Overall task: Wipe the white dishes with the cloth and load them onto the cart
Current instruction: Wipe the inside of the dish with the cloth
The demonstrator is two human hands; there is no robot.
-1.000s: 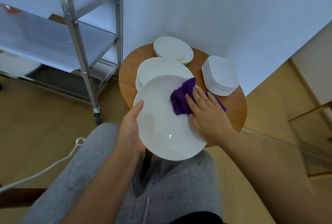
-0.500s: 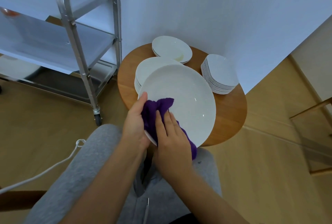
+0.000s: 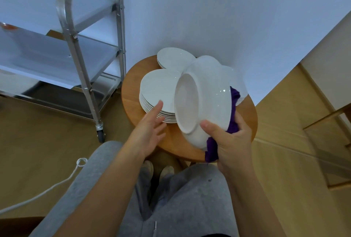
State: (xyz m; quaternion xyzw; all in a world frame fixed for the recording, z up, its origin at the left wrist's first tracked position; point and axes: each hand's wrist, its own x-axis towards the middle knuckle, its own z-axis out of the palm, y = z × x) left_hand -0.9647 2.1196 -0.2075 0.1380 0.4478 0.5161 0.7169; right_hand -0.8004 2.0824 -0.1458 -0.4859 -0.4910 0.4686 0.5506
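Observation:
A white plate (image 3: 207, 92) is turned over above the round wooden table (image 3: 131, 92), its underside and foot ring facing me. My right hand (image 3: 229, 141) grips its lower rim together with the purple cloth (image 3: 212, 146), thumb on the underside. My left hand (image 3: 150, 130) is off the plate, fingers straight, just beside a stack of white plates (image 3: 157, 92). The steel cart (image 3: 81, 50) stands to the left with bare shelves.
A second stack of white dishes (image 3: 174, 58) sits at the table's back, and another stack is mostly hidden behind the held plate. A white cord (image 3: 62, 179) lies on the wooden floor at left. My grey-trousered knees are below the table.
The plate has been flipped from face up to underside up. My right hand now holds it with the cloth, and my left hand has let go of the rim.

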